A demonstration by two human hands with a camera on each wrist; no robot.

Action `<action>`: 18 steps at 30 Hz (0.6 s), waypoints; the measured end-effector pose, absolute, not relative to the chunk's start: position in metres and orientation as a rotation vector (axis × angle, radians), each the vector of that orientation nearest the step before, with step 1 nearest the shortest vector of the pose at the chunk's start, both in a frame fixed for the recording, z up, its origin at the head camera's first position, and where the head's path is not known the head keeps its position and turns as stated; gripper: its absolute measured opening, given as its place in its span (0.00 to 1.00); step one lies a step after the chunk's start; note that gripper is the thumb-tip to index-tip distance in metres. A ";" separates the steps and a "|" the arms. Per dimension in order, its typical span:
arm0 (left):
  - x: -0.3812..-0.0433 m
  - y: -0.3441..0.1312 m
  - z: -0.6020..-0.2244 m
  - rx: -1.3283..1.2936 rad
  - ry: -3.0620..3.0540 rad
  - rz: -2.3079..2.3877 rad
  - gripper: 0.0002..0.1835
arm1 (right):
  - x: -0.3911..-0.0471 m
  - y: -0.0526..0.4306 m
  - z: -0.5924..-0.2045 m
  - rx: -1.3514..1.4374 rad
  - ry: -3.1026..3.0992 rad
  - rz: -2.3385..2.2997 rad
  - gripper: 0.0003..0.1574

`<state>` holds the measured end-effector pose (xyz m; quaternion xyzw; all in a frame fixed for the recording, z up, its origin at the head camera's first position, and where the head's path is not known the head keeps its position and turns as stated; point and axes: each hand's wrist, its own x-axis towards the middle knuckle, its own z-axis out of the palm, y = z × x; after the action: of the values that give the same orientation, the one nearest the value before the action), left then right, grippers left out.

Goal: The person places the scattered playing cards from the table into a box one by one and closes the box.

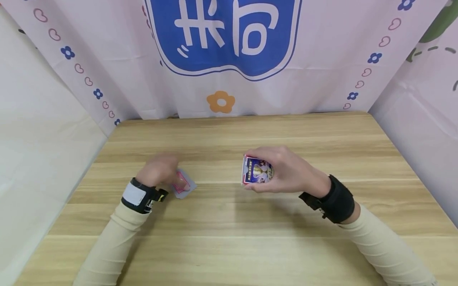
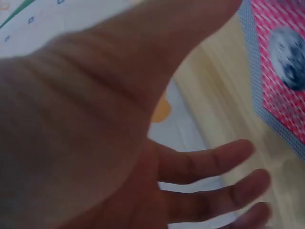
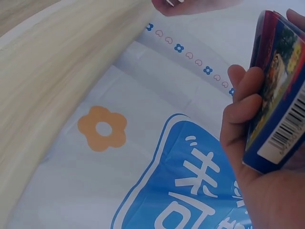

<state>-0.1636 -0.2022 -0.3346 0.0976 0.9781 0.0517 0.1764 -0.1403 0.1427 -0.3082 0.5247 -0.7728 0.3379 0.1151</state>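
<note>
A playing card (image 1: 181,193) with a red patterned back and grey border is at my left hand (image 1: 160,170), on the left half of the table. The thumb reaches over the card, and the other fingers extend loosely in the left wrist view. My left hand is blurred in the head view, and its fingertips on the card (image 2: 281,90) are mostly hidden. My right hand (image 1: 290,171) grips a card box (image 1: 255,171) above the table, thumb and fingers on opposite sides. The box has a gold trophy on a blue face; its barcode side (image 3: 281,129) shows in the right wrist view.
The wooden table (image 1: 214,238) runs back to a white cloth (image 1: 118,87) with a blue emblem and an orange flower (image 1: 221,102). White cloth also hangs at both sides. Each wrist wears a black strap, the right strap (image 1: 334,200) carrying a small device.
</note>
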 end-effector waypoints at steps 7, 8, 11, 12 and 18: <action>-0.166 -0.207 -0.339 0.183 2.700 0.125 0.22 | -0.141 0.142 -0.309 1.545 -2.275 0.985 0.39; -0.166 -0.207 -0.339 0.180 2.699 0.129 0.22 | -0.141 0.141 -0.310 1.549 -2.274 0.987 0.39; -0.167 -0.207 -0.339 0.159 2.704 0.141 0.22 | -0.141 0.140 -0.311 1.559 -2.271 0.984 0.39; -0.167 -0.206 -0.339 0.159 2.707 0.143 0.22 | -0.141 0.140 -0.311 1.565 -2.271 0.987 0.39; -0.166 -0.205 -0.337 0.177 2.740 0.114 0.24 | -0.141 0.139 -0.313 1.575 -2.277 0.991 0.39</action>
<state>-0.1655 -0.2047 -0.3373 0.0631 0.9778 0.0406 0.1956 -0.1405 0.1394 -0.3125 0.5330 -0.7704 0.3352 0.1003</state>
